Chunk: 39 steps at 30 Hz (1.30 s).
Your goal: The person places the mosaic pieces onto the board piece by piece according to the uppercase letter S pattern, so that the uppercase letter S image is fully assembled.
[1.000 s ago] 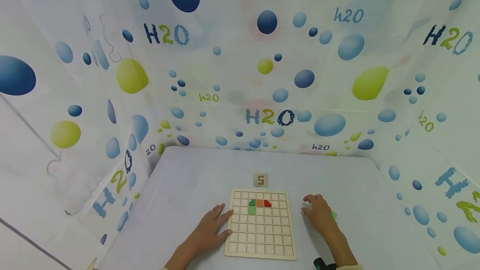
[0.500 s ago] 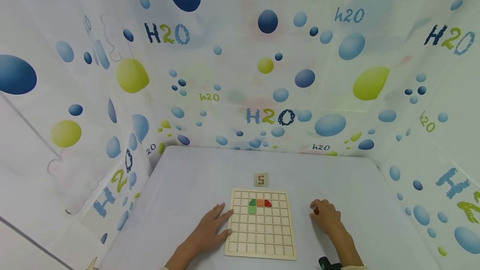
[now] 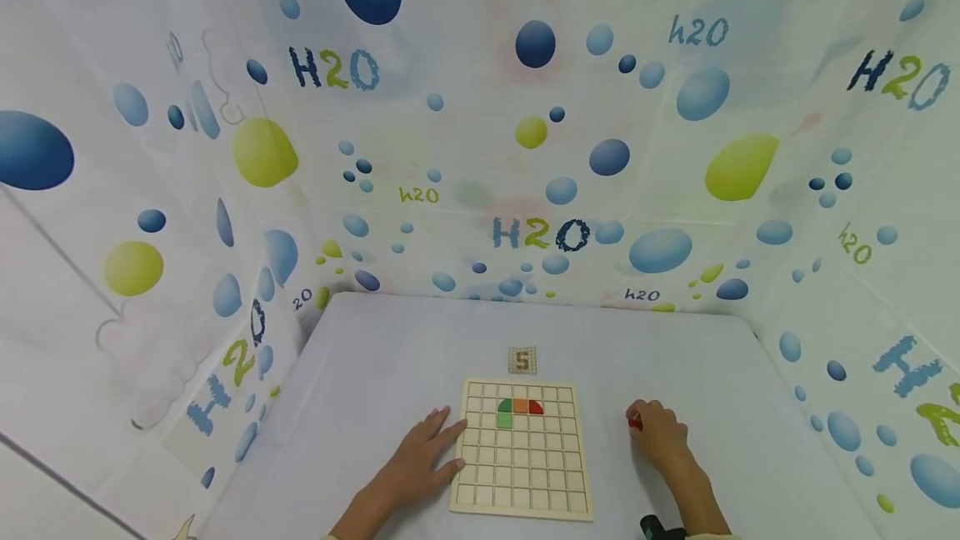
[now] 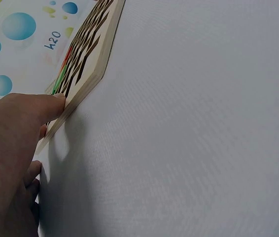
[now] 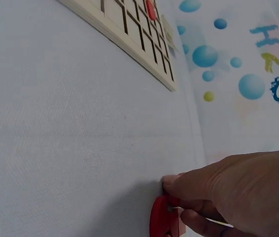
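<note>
A square wooden grid board lies in front of me. Near its far side sit a dark green rounded tile, a light green square tile, an orange tile and a red rounded tile. My left hand rests at the board's left edge with fingers spread, thumb and index finger touching the rim. Right of the board, my right hand pinches a red tile with a curved edge, low over the table. Its fingers partly cover the tile.
Behind the board lies a small gridded card with a brown figure like an S or 5. The white-covered table meets patterned curtains at the back and sides. A dark device is at my right wrist.
My right hand has moved slightly right, its fingers closing from loosely bent to a pinch on a red tile. A green piece beside that wrist is now out of sight. The left hand stays put.
</note>
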Each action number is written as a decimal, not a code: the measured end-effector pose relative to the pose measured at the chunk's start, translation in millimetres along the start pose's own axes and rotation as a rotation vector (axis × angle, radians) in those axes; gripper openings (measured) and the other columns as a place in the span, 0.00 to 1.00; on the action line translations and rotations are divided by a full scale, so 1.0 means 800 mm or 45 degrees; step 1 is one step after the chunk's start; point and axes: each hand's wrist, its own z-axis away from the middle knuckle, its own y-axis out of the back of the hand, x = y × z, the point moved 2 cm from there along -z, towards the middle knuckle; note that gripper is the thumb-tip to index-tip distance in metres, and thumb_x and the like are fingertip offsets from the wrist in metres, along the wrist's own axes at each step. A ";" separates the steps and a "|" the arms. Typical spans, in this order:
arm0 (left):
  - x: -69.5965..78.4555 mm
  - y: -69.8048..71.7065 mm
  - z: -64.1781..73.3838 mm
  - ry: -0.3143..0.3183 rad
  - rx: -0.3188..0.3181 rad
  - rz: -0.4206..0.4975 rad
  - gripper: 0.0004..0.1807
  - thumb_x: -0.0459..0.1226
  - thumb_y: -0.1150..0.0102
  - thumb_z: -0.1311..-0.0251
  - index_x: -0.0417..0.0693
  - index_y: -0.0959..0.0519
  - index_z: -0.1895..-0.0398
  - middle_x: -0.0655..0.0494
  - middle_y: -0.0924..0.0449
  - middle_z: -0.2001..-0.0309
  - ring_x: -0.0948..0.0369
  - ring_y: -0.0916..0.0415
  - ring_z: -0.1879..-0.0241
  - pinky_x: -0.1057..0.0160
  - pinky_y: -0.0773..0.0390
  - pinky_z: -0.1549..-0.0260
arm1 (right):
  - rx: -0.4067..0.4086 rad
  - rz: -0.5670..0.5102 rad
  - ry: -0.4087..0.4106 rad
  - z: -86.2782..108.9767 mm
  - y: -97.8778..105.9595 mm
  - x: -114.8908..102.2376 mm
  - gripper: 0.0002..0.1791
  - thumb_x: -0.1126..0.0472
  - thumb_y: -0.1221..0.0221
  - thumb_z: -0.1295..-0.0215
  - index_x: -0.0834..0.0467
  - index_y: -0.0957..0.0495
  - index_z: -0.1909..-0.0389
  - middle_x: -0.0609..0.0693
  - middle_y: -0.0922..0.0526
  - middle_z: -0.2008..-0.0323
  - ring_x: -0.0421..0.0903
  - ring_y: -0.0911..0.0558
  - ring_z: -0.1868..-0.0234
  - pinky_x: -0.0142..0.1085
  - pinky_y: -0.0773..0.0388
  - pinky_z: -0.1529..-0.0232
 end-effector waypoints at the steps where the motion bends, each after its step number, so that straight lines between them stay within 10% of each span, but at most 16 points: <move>1: 0.000 0.000 0.000 -0.001 0.001 0.002 0.35 0.57 0.41 0.27 0.61 0.31 0.20 0.43 0.41 0.18 0.41 0.46 0.18 0.34 0.40 0.24 | 0.005 0.008 0.002 0.000 -0.001 0.000 0.09 0.69 0.32 0.35 0.62 0.19 0.57 0.57 0.19 0.63 0.58 0.21 0.60 0.57 0.23 0.61; 24: -0.001 0.000 0.000 0.005 -0.006 0.028 0.35 0.57 0.41 0.27 0.60 0.32 0.20 0.43 0.42 0.18 0.40 0.47 0.18 0.33 0.41 0.23 | -0.059 -0.128 -0.006 0.000 -0.010 -0.008 0.14 0.74 0.32 0.37 0.70 0.20 0.52 0.59 0.20 0.59 0.51 0.19 0.58 0.54 0.14 0.46; 39: -0.002 0.000 0.000 -0.007 0.003 0.014 0.35 0.58 0.42 0.26 0.59 0.32 0.20 0.42 0.42 0.18 0.40 0.47 0.18 0.34 0.42 0.23 | 0.049 -0.074 0.060 0.005 -0.015 -0.012 0.10 0.74 0.31 0.37 0.68 0.18 0.56 0.56 0.20 0.63 0.48 0.22 0.63 0.48 0.14 0.53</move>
